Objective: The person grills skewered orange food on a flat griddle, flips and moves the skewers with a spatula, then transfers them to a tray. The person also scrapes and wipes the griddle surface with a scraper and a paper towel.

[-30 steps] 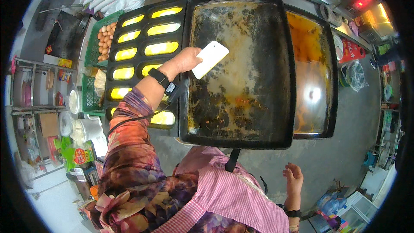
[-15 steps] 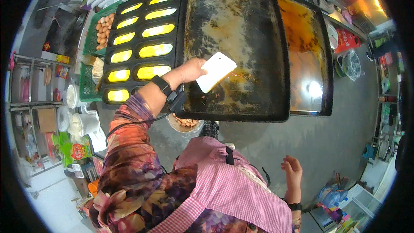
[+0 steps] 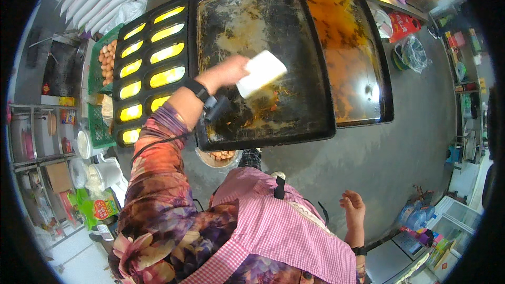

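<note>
My left hand (image 3: 230, 71) is closed on a flat white scraper (image 3: 262, 72) with rounded corners. It is over the middle of a large black baking tray (image 3: 279, 134), its lower edge slightly blurred. Orange-brown crumbs (image 3: 273, 106) lie on the tray just nearer to me than the scraper; the rest of its surface is dark and pale in patches. My right hand (image 3: 353, 205) hangs away from the trays at the right, fingers loosely bent and holding nothing.
To the left is a black moulded tray (image 3: 142, 68) with oval hollows of yellow filling. A second baking tray (image 3: 342, 63), shiny and orange-brown, lies at the right. Brown eggs (image 3: 108, 62) fill a green crate (image 3: 93, 63). A bowl (image 3: 202, 156) of brown pieces stands below the tray's near edge.
My left hand has moved the scraper farther away from me and rightward across the tray. The whole view has shifted, so the trays appear more to the left. My right hand stays about where it was.
</note>
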A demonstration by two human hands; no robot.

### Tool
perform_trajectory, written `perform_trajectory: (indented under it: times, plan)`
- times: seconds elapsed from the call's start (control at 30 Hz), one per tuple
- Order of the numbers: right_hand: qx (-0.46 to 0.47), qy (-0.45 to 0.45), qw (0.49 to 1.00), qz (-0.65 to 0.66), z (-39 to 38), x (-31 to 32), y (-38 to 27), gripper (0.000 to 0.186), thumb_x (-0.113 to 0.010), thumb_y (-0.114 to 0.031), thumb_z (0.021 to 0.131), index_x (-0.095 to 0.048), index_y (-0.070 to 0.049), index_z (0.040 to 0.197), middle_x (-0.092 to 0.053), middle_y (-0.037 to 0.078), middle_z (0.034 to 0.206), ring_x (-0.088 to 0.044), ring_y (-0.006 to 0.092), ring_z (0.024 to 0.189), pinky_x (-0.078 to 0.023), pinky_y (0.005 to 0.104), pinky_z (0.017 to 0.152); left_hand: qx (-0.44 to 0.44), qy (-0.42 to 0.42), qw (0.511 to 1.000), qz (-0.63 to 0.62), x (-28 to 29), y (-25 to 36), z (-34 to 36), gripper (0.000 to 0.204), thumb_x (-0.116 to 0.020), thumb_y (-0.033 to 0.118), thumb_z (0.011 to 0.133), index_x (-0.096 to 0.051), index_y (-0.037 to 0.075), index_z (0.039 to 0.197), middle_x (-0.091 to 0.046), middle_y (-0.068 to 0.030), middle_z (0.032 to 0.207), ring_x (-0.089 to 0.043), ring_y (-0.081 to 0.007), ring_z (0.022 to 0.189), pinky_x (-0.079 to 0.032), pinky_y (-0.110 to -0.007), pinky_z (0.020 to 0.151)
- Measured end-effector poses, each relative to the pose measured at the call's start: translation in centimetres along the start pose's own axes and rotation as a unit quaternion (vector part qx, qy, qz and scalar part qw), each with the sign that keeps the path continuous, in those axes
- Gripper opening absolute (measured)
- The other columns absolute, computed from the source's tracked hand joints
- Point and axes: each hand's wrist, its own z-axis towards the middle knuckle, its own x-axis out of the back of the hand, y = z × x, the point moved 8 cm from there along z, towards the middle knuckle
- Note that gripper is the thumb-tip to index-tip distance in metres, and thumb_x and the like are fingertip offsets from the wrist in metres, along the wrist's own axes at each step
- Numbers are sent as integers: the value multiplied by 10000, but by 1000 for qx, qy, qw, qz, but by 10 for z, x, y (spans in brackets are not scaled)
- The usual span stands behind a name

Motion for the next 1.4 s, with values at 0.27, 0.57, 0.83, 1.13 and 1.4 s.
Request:
perform_trajectory:
  times: [0.27,0.57,0.83,1.13,1.4]
  plan:
    - [9,24,1000,-10,3,1,-7,232,-599,-86,888,-585,-15,1109,-637,70,999,-624,154,813,-502,279,703,-10,69,997,-39,50,11,43,203,-589,112,801,-633,-13,955,-666,-198,899,-640,-313,799,-498,-404,735]
    - [-34,51,998,3,-4,-13,-1,231,-594,-77,886,-587,-11,1107,-638,66,999,-620,147,832,-502,269,719,-92,93,958,256,37,81,91,178,-544,45,757,-628,38,914,-632,-216,787,-623,-395,758,-509,-472,679]
    - [-9,23,1000,-1,1,-22,-15,248,-584,-34,870,-594,-6,1116,-641,61,1008,-624,143,856,-504,263,738,-308,-85,925,206,-84,142,-45,65,-584,90,713,-575,29,732,-576,-155,668,-575,-348,716,-477,-446,614]
    - [23,-6,1000,-18,0,-12,-5,252,-580,-27,869,-594,-2,1120,-643,66,1000,-628,147,831,-511,264,723,-96,1,959,265,-17,31,-114,108,-560,57,737,-621,73,825,-613,-152,794,-609,-357,755,-508,-445,678]
    - [9,0,999,-40,-9,-2,22,222,-571,-58,886,-584,-9,1102,-636,62,993,-616,138,813,-493,274,699,17,100,950,295,11,-33,-113,152,-544,78,772,-610,36,902,-614,-214,783,-606,-404,761,-488,-489,696]
